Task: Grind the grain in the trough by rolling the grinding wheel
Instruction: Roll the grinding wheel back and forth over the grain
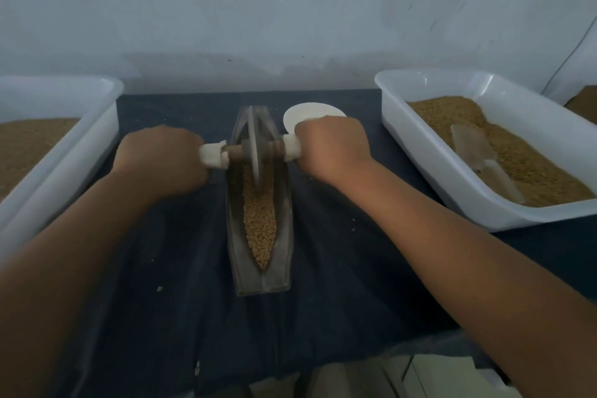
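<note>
Clamped left hand (161,158) round the white-wrapped end of the wooden axle (237,152) at centre left of the frame, knuckles up. Clamped right hand (332,145) the same way round the opposite wrapped end, centre right.

Held the grinding wheel (256,142) upright between them, standing in the far half of the long, narrow trough (235,252) at frame centre. Showed grain (260,220) lying whole along the trough's near half, toward lower centre.

Judged to be mid-stroke in the rolling step, with much of the kernel unbroken. Called next, on that reading, for an even pull on both ends toward the bottom of the frame, wheel square to the channel so as not to ride up a wall.

Flanked by a left tub (48,165) and a right tub (394,129) of grain, the latter holding a scoop (475,149). Backed by a white disc (310,111) behind the right hand, over dark cloth (339,268).
</note>
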### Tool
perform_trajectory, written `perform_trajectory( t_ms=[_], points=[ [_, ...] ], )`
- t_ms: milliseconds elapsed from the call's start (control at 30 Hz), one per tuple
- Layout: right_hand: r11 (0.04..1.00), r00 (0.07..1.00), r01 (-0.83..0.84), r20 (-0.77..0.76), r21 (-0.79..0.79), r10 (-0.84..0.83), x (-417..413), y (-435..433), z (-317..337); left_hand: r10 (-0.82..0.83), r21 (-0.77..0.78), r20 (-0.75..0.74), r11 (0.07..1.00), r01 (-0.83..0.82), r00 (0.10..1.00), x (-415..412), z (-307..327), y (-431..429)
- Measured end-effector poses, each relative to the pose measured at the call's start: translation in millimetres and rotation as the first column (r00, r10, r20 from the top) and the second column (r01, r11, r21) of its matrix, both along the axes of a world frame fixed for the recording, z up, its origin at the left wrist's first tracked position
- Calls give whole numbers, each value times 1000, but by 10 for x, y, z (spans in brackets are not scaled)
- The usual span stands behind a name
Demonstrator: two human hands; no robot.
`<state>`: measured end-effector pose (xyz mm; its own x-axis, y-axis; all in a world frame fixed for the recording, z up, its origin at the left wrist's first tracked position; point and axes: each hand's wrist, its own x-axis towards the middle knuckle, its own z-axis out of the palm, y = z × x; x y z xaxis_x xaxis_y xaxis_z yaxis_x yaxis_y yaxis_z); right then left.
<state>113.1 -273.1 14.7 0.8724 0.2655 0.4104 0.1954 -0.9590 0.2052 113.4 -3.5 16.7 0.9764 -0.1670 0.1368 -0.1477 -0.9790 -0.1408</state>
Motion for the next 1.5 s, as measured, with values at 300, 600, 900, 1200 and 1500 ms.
perform_trajectory(
  t_ms=[300,600,900,1200,1500],
  points=[
    [988,988,-155,9,-13,155,-677,-202,-158,-59,21,-27,998,60,998,-606,-129,179],
    [1000,999,12,43,0,-12,71,5,-48,13,-9,33,1000,-13,999,49,35,-46],
    [984,984,-173,48,38,171,-764,-254,-194,-105,83,106,992,96,989,-705,-109,169],
    [999,997,20,67,46,-23,89,2,-82,6,36,131,999,-11,991,80,-47,-43],
    [985,982,-170,80,-7,170,-734,-211,-160,-85,1,-43,996,85,995,-512,-145,251]
  ],
)
